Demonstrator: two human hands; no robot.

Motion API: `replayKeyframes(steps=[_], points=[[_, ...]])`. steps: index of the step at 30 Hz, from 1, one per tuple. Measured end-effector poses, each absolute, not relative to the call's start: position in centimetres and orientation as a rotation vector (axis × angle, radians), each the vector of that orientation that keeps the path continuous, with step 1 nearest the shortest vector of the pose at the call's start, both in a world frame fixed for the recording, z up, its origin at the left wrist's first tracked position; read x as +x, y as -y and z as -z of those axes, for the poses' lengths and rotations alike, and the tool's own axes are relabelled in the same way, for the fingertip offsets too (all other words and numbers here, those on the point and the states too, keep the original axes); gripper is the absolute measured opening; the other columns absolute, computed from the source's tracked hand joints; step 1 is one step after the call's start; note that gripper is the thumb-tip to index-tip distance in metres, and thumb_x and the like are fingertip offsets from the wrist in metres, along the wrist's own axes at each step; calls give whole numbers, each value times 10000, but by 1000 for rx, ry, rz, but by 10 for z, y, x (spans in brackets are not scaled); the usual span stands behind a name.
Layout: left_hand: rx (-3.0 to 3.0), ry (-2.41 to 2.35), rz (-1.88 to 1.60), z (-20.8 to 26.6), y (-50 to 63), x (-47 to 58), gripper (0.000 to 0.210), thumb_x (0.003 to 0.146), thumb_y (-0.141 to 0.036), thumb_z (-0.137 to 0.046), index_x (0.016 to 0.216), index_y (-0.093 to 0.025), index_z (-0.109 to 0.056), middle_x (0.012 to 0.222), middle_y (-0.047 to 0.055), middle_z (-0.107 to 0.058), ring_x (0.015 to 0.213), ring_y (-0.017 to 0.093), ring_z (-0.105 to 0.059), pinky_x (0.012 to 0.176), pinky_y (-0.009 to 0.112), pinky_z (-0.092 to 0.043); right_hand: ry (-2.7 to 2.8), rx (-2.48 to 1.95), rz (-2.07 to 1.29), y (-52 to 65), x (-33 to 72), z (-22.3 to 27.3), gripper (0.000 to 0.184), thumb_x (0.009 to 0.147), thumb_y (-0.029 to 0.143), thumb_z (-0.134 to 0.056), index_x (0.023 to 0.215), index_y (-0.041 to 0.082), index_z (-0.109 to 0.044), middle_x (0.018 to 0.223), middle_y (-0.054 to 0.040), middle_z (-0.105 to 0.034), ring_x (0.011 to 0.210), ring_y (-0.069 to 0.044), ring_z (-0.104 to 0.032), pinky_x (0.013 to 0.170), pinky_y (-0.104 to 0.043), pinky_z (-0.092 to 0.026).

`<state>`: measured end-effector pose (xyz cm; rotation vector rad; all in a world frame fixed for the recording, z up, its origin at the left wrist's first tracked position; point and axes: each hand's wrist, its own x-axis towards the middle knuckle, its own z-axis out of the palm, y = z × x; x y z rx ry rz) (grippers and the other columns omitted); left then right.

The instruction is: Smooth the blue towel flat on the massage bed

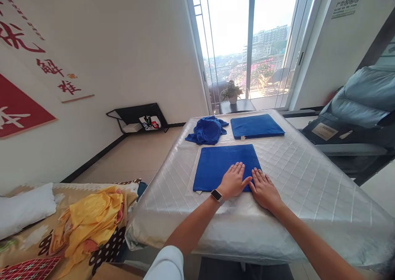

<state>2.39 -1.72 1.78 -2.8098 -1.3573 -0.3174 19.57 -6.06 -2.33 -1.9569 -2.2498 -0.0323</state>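
A folded blue cloth (pixel 212 165) lies flat in a rectangle near the front of the covered table. My left hand (pixel 232 183), with a watch (pixel 216 195) on its wrist, rests palm down on the cloth, fingers stretched out. At the cloth's right front corner lies my right hand (pixel 263 189), also flat, its fingertips on the edge. The two thumbs are close together. Behind, a second folded blue cloth (pixel 257 126) sits at the far right, and a crumpled blue cloth (pixel 208 130) is heaped at the far left.
A shiny quilted cover (pixel 311 185) spreads over the table. On the left stands a bed with a yellow cloth (pixel 92 214) and a white pillow (pixel 27 210). A grey padded chair (pixel 364 99) is close to the right edge. Beyond the table, a potted plant (pixel 232 93) stands before the window.
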Motion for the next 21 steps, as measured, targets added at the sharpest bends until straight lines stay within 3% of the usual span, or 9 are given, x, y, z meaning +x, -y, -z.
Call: replayKeyframes(steps=[5, 9, 14, 21], points=[[-2890, 1322, 300, -1, 19, 56, 681, 1041, -535, -99, 1575, -139, -244, 1619, 93, -280, 1511, 204, -191, 1228, 402, -203, 2248, -1944, 44, 62, 197, 25, 625, 989, 332, -226, 1559, 88, -307, 1624, -97, -261, 1509, -232, -195, 1228, -439, -185], [-2807, 1522, 246, 2, 23, -5, 724, 1024, -594, -109, 1581, -149, -233, 1633, 85, -232, 1519, 209, -151, 1241, 405, -166, 2246, -1953, 26, 60, 196, 27, 671, 1005, 445, -202, 1558, 79, -307, 1626, -118, -245, 1511, -246, -185, 1229, -453, -173], [-2560, 1953, 114, 3, 37, -97, 807, 1003, -639, -85, 1582, -88, -198, 1644, 127, -156, 1522, 246, -103, 1240, 428, -145, 2233, -1958, -20, 59, 196, 27, 686, 1005, 452, -183, 1563, 68, -288, 1633, -116, -222, 1516, -242, -162, 1236, -454, -150], [-2444, 2073, 148, 5, 53, -115, 847, 982, -685, -134, 1586, -92, -183, 1645, 132, -147, 1522, 271, -95, 1231, 434, -172, 2235, -1955, -48, 59, 197, 24, 682, 1003, 456, -186, 1571, 89, -275, 1631, -109, -234, 1515, -238, -167, 1235, -460, -170]])
